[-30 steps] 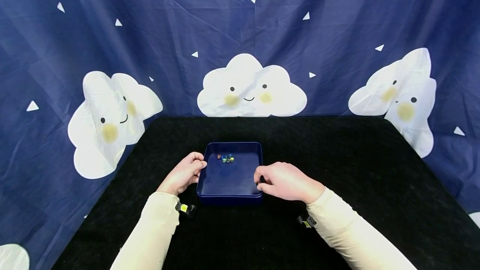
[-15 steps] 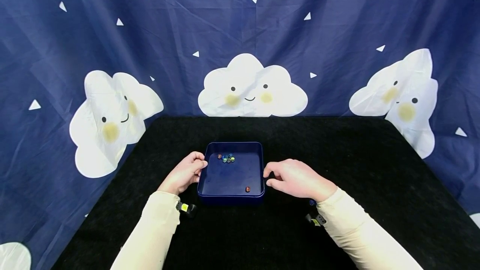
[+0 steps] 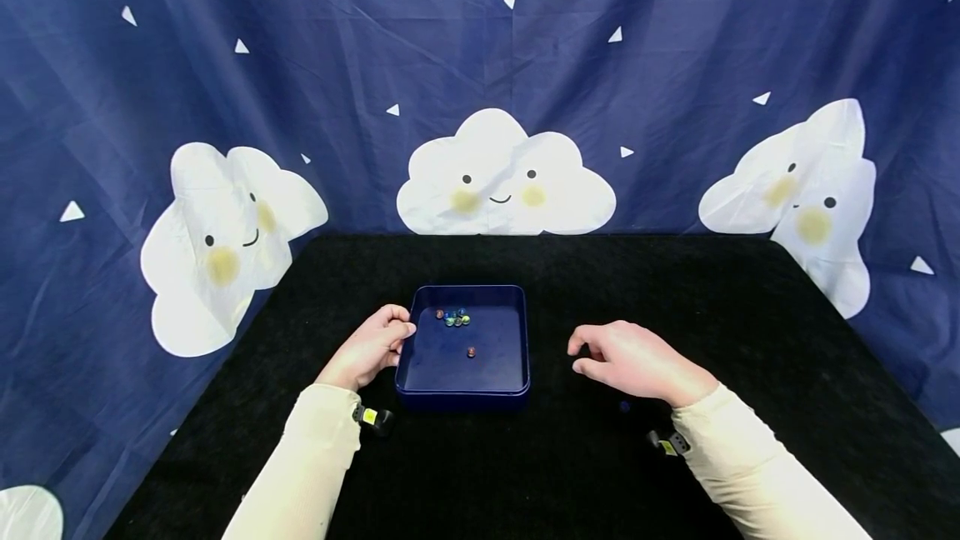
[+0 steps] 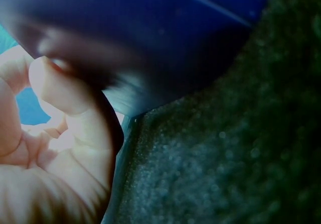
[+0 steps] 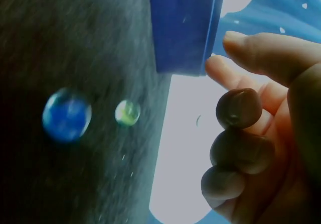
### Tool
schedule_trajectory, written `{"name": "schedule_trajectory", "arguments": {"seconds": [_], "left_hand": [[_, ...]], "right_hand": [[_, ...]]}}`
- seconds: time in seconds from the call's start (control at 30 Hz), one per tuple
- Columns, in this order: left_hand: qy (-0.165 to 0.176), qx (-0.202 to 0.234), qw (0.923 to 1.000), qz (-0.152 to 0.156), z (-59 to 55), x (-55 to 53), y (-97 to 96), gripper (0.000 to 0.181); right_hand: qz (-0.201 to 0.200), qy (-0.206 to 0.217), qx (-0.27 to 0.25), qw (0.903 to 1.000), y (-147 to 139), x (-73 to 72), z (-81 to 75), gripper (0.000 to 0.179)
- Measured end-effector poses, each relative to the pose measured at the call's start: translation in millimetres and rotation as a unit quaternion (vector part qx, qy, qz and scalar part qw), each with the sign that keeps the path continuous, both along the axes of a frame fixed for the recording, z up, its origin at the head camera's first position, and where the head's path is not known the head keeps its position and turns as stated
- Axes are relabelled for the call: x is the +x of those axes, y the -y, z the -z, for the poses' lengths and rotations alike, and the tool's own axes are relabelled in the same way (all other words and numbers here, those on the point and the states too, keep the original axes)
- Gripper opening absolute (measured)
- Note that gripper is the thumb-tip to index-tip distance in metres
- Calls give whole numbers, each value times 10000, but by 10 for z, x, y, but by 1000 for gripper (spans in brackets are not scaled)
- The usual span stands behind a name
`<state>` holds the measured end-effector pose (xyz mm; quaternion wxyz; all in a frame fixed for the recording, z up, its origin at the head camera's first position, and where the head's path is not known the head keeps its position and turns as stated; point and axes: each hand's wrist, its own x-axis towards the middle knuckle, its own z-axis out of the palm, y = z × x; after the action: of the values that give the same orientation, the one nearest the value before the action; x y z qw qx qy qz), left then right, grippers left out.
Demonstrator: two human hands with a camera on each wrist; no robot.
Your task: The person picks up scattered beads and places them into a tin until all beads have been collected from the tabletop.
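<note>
A dark blue square box (image 3: 462, 395) stands on the black cloth. Several small glass marbles (image 3: 453, 319) cluster near its far left corner, and a single reddish-brown marble (image 3: 471, 352) lies by itself nearer the middle. My left hand (image 3: 369, 348) grips the box's left wall, its thumb (image 4: 65, 86) against the side in the left wrist view. To the right of the box, my right hand (image 3: 637, 361) hovers with nothing held, thumb and index finger apart, the other fingers loosely curled. A blue marble (image 5: 67, 115) and a yellow-green marble (image 5: 127, 112) lie on the cloth near it.
The black cloth (image 3: 480, 473) covers a wide table. Behind and beside it hangs a blue curtain (image 3: 352, 48) printed with white smiling clouds (image 3: 504, 177) and small triangles.
My right hand drew back from over the box's right edge, moving rightward. A reddish-brown marble appeared at the box's near right and rolled left and away from me. My left hand stayed put.
</note>
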<state>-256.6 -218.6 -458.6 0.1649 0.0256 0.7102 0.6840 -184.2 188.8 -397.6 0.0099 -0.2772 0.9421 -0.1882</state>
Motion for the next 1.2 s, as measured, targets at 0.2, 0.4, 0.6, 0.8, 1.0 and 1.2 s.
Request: {"name": "schedule_trajectory", "arguments": {"seconds": [0.2, 0.4, 0.6, 0.8, 1.0, 1.2], "left_hand": [[9, -46, 10000, -9, -11, 6, 1, 27], [-22, -59, 10000, -26, -19, 20, -4, 26], [-38, -117, 9999, -38, -28, 24, -11, 32], [-2, -140, 9999, -72, -20, 23, -12, 32], [-41, -107, 9999, 0, -17, 22, -14, 34], [-20, -151, 9999, -33, -18, 13, -7, 34]], "right_hand": [[136, 155, 55, 9998, -204, 35, 46, 13], [-3, 424, 26, 9991, -369, 89, 81, 12], [-216, 945, 110, 9952, -426, 137, 124, 17], [-376, 1397, 197, 9893, -402, 161, 168, 24], [-343, 1556, 197, 9870, -393, 172, 161, 25], [-73, 1454, 478, 9882, -411, 181, 139, 25]]}}
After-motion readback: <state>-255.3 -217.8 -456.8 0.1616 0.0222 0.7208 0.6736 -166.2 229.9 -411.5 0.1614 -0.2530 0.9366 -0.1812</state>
